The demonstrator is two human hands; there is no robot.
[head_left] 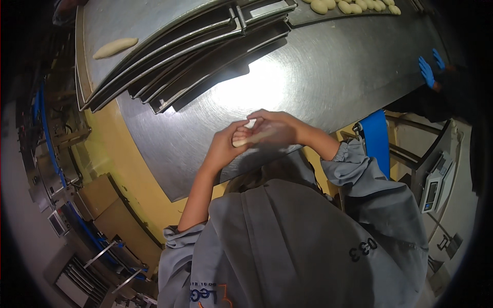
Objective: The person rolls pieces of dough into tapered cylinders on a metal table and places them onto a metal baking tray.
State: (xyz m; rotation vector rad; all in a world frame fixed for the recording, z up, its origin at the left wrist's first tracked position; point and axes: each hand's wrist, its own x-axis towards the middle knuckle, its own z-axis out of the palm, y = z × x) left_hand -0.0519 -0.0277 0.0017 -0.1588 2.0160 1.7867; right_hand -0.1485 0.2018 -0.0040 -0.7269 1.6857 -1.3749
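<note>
My left hand (226, 144) and my right hand (281, 127) meet above the near part of the steel table (195, 138). Between them is a small pale piece of dough (240, 143), mostly covered by the fingers. Both hands have their fingers curled around it, and a whitish bit shows between the fingertips at the top. The right hand is slightly smeared by motion, so the dough's full shape cannot be made out.
Stacked metal trays (205, 51) overhang the far left; a long dough piece (115, 47) lies on top. Several dough pieces (354, 7) rest on a far tray. A co-worker's blue-gloved hands (426, 71) are at far right, beyond a blue belt (376, 141) and scale (433, 191).
</note>
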